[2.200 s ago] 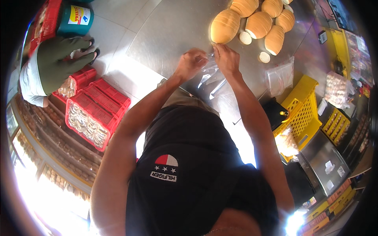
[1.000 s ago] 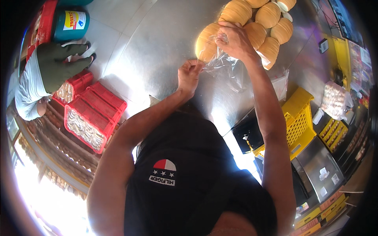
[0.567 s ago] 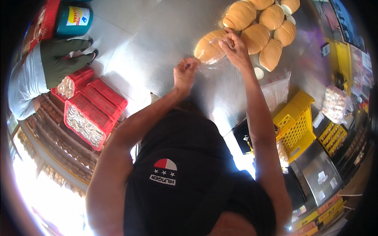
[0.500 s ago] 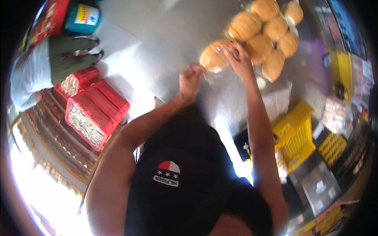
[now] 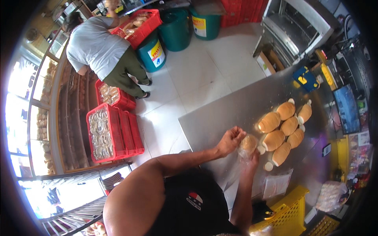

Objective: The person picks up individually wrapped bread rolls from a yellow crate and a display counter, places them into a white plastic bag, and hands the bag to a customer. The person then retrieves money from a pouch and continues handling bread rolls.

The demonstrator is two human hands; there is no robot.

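A golden bread roll in a clear plastic bag [image 5: 247, 143] is held above the near part of the metal table. My right hand [image 5: 252, 159] grips the bagged roll from the right and below. With fingers pinched together, my left hand [image 5: 232, 141] is at the bag's upper left edge; the bit of plastic between its fingertips is hard to see. Just to the right, several unbagged rolls [image 5: 288, 126] with pale ends lie grouped on the table. A pale round piece [image 5: 268, 166] lies beside them.
The steel table [image 5: 212, 120] has a stack of clear bags [image 5: 277, 184] near a yellow crate [image 5: 289, 210]. Red crates [image 5: 118, 133] of packaged goods stand at left. A person [image 5: 102, 51] beyond them is at a red crate [image 5: 147, 27] on green bins [image 5: 175, 29].
My view has swung, bringing more floor and the other person into sight. The bagged roll has come away from the other rolls, nearer to me, and is tipped more upright.
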